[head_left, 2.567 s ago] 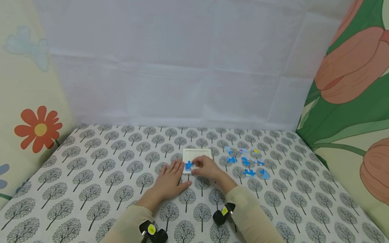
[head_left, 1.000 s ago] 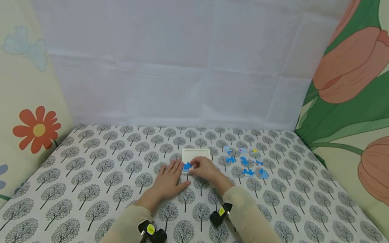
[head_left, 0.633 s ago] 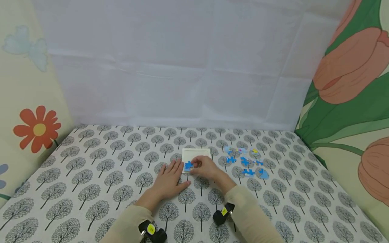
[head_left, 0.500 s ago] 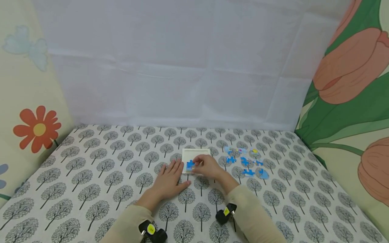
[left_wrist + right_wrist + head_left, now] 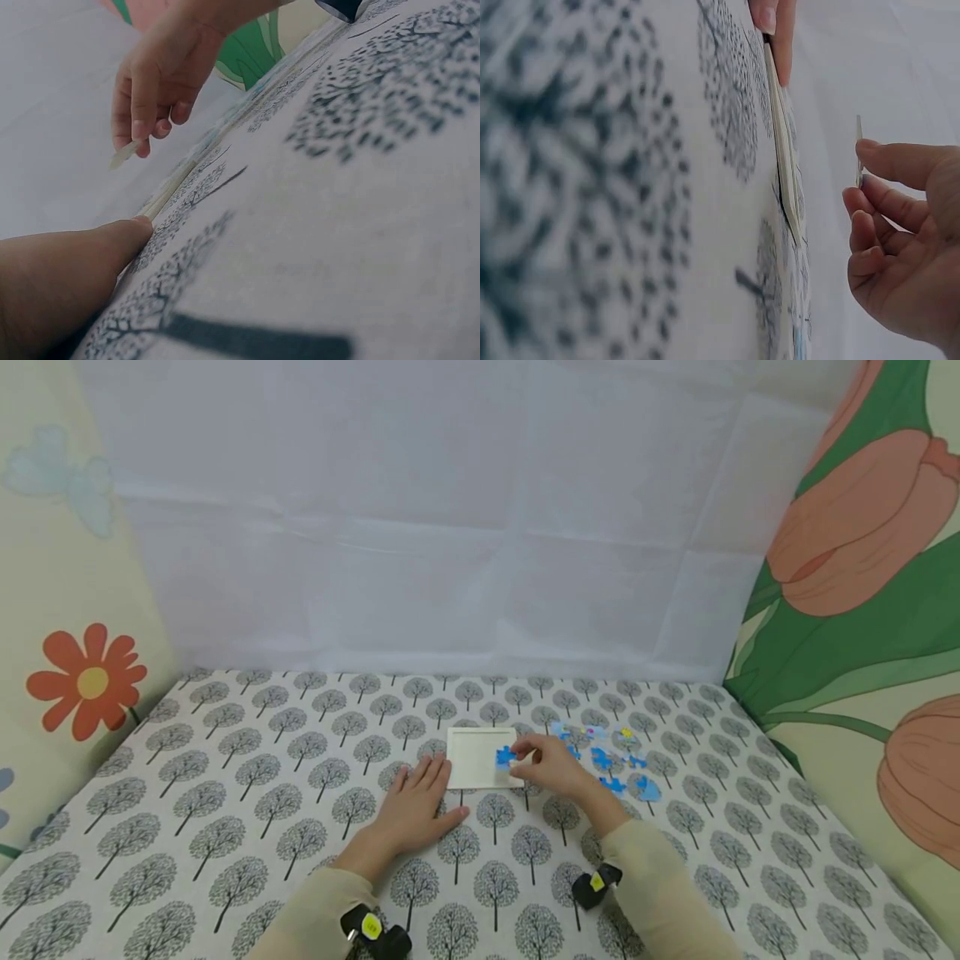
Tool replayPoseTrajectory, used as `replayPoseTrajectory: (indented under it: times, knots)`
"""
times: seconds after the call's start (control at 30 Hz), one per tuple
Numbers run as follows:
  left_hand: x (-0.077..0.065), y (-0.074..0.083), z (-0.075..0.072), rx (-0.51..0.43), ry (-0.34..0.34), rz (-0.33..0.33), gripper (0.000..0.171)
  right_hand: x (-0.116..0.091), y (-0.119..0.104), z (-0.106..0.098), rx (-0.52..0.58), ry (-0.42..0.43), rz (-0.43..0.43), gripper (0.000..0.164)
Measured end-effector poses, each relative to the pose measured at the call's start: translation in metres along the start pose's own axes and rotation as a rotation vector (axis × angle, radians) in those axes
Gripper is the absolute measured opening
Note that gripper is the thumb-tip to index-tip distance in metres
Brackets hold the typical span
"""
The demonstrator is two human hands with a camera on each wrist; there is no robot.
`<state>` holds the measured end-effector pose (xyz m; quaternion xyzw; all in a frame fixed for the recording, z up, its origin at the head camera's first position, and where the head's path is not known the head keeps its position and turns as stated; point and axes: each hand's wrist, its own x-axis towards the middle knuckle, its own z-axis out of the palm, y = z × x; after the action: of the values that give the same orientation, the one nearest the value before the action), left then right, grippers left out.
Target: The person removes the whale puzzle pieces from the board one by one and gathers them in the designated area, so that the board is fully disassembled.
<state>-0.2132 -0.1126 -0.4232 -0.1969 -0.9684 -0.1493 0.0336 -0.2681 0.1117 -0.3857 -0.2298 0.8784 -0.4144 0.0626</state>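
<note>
Between thumb and fingertips my right hand (image 5: 553, 768) pinches a blue jigsaw puzzle piece (image 5: 506, 757). In the right wrist view the puzzle piece (image 5: 859, 154) appears thin and edge-on, held up off the cloth. Below it lies a square white puzzle frame (image 5: 472, 760), its visible inside bare. My left hand (image 5: 414, 806) lies flat with fingers spread, fingertips at the frame's left edge. From the left wrist, the right hand (image 5: 154, 82) is seen above the frame, apart from the left thumb (image 5: 124, 240).
Several loose blue puzzle pieces (image 5: 602, 758) lie on the cloth right of the frame, one with a yellow patch (image 5: 626, 733). The tree-print cloth (image 5: 300, 827) covers the table. A white sheet (image 5: 420, 527) hangs behind, with printed flower panels at both sides.
My right hand has lifted the blue puzzle piece from the frame's lower left and carried it rightward to the frame's right side. The left hand has stayed in place.
</note>
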Motion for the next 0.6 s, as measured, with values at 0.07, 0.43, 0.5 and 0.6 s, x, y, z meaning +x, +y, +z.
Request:
replayPoseTrajectory:
  times: [0.07, 0.43, 0.5, 0.6]
  knots:
    - [0.000, 0.000, 0.000, 0.002, -0.003, -0.001, 0.075, -0.003, 0.002, -0.004, -0.004, 0.009, 0.006, 0.025]
    - [0.000, -0.001, 0.002, 0.004, -0.015, -0.005, 0.075, -0.018, 0.021, -0.029, -0.051, 0.020, -0.006, 0.026]
    - [0.000, -0.001, 0.001, 0.004, -0.017, -0.007, 0.076, -0.022, 0.025, -0.034, -0.052, 0.027, 0.000, 0.026]
    - [0.000, -0.001, 0.001, 0.004, -0.019, -0.007, 0.075, -0.029, 0.030, -0.040, -0.071, 0.040, 0.023, 0.027]
